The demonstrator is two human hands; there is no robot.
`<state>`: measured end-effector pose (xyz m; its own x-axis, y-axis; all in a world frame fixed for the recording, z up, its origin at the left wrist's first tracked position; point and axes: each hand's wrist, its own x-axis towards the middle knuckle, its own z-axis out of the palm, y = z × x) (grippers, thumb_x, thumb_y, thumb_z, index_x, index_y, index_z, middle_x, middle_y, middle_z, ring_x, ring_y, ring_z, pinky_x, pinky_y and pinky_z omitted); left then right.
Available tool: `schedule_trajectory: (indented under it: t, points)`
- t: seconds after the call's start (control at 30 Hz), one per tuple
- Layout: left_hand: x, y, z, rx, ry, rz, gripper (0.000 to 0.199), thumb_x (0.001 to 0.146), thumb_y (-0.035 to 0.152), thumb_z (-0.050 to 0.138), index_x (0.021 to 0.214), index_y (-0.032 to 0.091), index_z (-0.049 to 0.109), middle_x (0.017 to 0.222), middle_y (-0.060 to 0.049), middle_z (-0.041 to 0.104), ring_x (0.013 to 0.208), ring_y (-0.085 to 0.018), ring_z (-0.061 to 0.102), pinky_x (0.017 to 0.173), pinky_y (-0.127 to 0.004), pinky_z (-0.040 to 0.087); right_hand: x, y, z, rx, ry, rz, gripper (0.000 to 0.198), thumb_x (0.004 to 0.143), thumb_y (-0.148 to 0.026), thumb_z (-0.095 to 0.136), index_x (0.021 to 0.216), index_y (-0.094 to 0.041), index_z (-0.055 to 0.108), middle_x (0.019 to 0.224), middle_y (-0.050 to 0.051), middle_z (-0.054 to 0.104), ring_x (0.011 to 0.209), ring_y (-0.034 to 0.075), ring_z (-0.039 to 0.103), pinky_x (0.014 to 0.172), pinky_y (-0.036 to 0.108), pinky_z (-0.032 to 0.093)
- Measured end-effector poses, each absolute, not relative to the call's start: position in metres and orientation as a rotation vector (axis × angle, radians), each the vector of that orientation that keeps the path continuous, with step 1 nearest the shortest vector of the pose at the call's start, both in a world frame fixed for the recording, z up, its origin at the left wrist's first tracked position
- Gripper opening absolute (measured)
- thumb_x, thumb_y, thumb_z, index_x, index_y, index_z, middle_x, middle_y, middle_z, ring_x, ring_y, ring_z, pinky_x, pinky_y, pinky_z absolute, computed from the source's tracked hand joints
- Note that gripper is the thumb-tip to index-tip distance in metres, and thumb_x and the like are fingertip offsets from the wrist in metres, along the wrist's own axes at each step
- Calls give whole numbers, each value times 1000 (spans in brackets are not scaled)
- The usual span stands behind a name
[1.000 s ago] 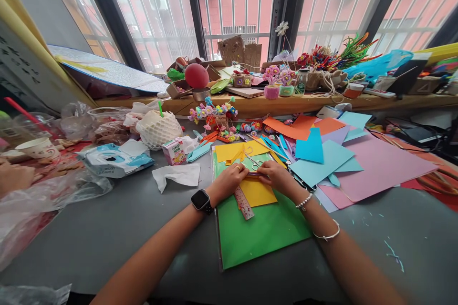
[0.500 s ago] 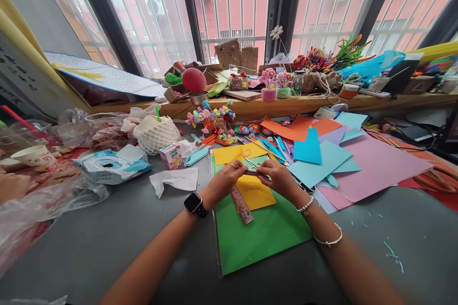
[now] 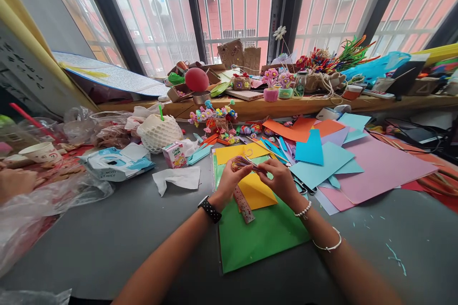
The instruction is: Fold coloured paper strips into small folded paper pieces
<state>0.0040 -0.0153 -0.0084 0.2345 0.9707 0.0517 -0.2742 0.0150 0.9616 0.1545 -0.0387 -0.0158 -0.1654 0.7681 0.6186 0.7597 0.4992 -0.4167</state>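
Over the sheets of paper, my left hand point(image 3: 229, 181) is closed on a bundle of thin, dark purplish strips point(image 3: 246, 164). Fingers of my right hand point(image 3: 281, 180) pinch the bundle's other end; what the strips are made of is too fine to tell. Below the hands lie yellow paper point(image 3: 258, 193) and a large green sheet point(image 3: 265, 243). A pink patterned strip, like a ruler point(image 3: 244, 206), rests partly on both. To the right of my right hand, black scissor handles point(image 3: 310, 189) peek out beside light blue paper point(image 3: 322, 164).
A wet-wipes pack point(image 3: 116, 164), a white tissue point(image 3: 178, 179) and a small pink carton point(image 3: 174, 154) stand left. Pink paper point(image 3: 386, 162) spreads right. Behind are pipe-cleaner flowers point(image 3: 211, 116) and a cluttered ledge point(image 3: 246, 110). Another person's hand point(image 3: 16, 183) shows at far left.
My left hand has turned, so the strips now fan out above its thumb and the watch face has rolled out of sight. The view has shifted slightly.
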Motion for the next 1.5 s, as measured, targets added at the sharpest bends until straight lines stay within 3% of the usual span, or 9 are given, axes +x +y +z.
schedule_trajectory:
  t: [0.1, 0.23, 0.57, 0.83, 1.13, 1.5]
  points:
    - [15, -17, -11, 900, 765, 1154, 27, 62, 23, 66, 83, 11, 55, 84, -4, 62, 79, -11, 59, 84, -30, 43, 151, -40, -17, -1315, -1913, -77, 16, 76, -18, 47, 81, -18, 62, 74, 7, 58, 71, 18, 51, 64, 28, 41]
    - [26, -17, -12, 785, 773, 1210, 24, 60, 22, 67, 79, 9, 58, 82, -5, 63, 77, -12, 60, 85, -31, 43, 147, -40, -18, -1358, -1922, -146, 16, 77, -18, 47, 86, -17, 60, 76, 8, 58, 75, 20, 51, 67, 30, 41]
    - [24, -12, -20, 843, 754, 1129, 25, 61, 23, 66, 82, 11, 59, 86, -6, 64, 79, -14, 60, 84, -33, 44, 152, -39, -20, -1382, -1948, -42, 5, 74, -20, 52, 73, -17, 57, 71, 5, 56, 71, 19, 51, 63, 28, 41]
    - [24, -13, -21, 891, 806, 1083, 25, 59, 27, 67, 77, 11, 61, 81, -6, 64, 75, -14, 59, 81, -32, 45, 154, -37, -20, -1409, -1885, 44, 15, 77, -28, 51, 69, -17, 58, 68, 4, 57, 66, 17, 53, 59, 27, 40]
    - [23, -13, -21, 924, 716, 1036, 25, 61, 27, 66, 80, 11, 59, 88, -7, 63, 82, -16, 59, 83, -35, 43, 160, -35, -18, -1352, -1737, 351, 17, 74, -32, 55, 69, -16, 60, 66, 4, 61, 60, 15, 55, 56, 26, 43]
    - [24, -14, -22, 863, 716, 1090, 22, 63, 23, 65, 80, 12, 56, 84, -5, 63, 77, -14, 58, 78, -32, 45, 158, -35, -20, -1297, -1684, 249, 20, 76, -32, 51, 69, -16, 59, 65, 4, 59, 58, 14, 54, 55, 24, 42]
